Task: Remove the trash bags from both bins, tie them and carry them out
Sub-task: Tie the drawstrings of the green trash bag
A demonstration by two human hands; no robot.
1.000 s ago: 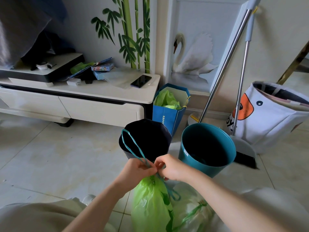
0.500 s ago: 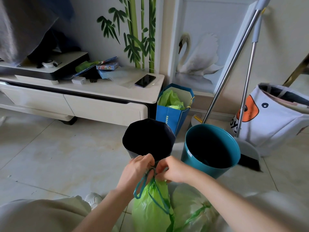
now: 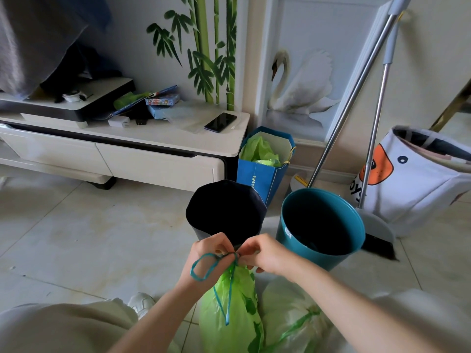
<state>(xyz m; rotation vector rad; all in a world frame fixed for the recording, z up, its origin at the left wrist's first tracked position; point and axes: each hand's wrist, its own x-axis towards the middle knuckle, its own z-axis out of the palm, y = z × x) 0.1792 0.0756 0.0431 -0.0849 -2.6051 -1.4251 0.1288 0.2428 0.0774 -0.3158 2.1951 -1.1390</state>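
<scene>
While we crouch over the tiled floor (image 3: 84, 240), our left hand (image 3: 209, 253) and right hand (image 3: 262, 253) meet at the gathered neck of the green trash bag (image 3: 229, 312), both closed in a pinch on its teal drawstring (image 3: 204, 268). A loop of the string hangs over the back of our left hand, and a loose end trails down the front of the bag. The bag stands on the floor directly below our hands, between our forearms. Just beside it on the right lies a second, paler bag (image 3: 288, 309), touching the green one.

Just beyond our hands two bins stand side by side on the floor: the dark bin (image 3: 226, 212) right behind our left hand, and the teal bin (image 3: 321, 222) behind and to the right of our right hand. Both look bare of liners, though their insides are dark.

Behind the dark bin a blue paper bag (image 3: 262, 174) holds crumpled green plastic; it bears a column of white writing too small for us to read. It stands at the right end of a low white cabinet (image 3: 158, 164), whose top carries a phone (image 3: 220, 122) near its right edge. A broom (image 3: 356, 90) and a dustpan (image 3: 377, 225) lean against the wall to the right. Past them sits a white tote (image 3: 418, 187) with an orange shape and dark letters, partly hidden. The wall shows painted bamboo (image 3: 206, 47) and a swan (image 3: 298, 82).
</scene>
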